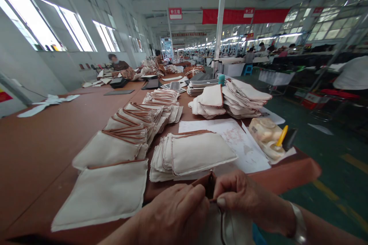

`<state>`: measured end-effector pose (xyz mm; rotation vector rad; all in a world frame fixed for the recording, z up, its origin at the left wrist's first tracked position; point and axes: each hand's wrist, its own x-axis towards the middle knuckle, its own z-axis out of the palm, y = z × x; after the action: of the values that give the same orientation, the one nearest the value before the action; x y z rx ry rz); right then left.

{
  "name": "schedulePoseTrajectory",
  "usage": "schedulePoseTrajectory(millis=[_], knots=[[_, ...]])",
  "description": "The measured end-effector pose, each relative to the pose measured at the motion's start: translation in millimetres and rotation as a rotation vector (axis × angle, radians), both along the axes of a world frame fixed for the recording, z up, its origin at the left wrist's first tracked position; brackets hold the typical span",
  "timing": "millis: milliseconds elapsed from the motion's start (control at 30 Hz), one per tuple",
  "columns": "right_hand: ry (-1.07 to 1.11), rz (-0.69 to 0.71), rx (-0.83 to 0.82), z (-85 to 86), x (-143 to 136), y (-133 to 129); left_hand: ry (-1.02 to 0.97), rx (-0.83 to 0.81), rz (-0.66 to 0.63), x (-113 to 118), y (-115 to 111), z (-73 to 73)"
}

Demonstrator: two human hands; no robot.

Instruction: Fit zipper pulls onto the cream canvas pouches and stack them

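At the table's near edge, my left hand (176, 210) and my right hand (244, 197) pinch the brown-edged mouth of a white fabric pouch (211, 226). The mouth gapes between them and shows a dark brown inside. Most of the pouch's lower part runs out of the picture. Just beyond my hands lies a small pile of similar white pouches (202, 153) with brown edges. A long overlapping row of more pouches (115, 143) stretches away on the left, with one white pouch (103, 189) at its near end.
Stacked white pieces (241, 97) stand farther back on the brown table (57, 153). White paper (227, 134) lies at the right, beside a plastic container (266, 134) with a yellow-handled tool (282, 136). A person (119, 64) sits at the far left.
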<state>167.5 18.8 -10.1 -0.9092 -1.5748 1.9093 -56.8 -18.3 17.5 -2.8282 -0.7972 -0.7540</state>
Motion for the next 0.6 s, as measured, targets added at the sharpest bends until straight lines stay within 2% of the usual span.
schedulePoseTrajectory(millis=[100, 167, 267, 333, 400, 533, 600], knots=[[-0.077, -0.005, 0.129, 0.7, -2, 0, -0.198, -0.297, -0.003, 0, 4, 3.0], [-0.111, 0.005, 0.198, 1.7, -2, 0, -0.320, -0.552, 0.012, 2, 8, 4.5], [-0.122, 0.017, 0.236, 5.0, -3, 1, -0.351, -0.987, 0.071, 7, 15, 5.7], [-0.115, 0.041, 0.237, 8.0, -3, 2, -0.315, -1.204, 0.069, 10, 18, 5.9], [-0.106, 0.077, 0.225, 10.5, -4, 2, -0.270, -1.229, 0.078, 13, 19, 6.1], [-0.043, 0.088, 0.186, 12.9, -3, 2, -0.188, -0.913, 0.156, 16, 20, 8.8], [0.023, 0.073, 0.158, 14.4, 4, 5, -0.208, -0.896, 0.159, 9, 22, 12.4]])
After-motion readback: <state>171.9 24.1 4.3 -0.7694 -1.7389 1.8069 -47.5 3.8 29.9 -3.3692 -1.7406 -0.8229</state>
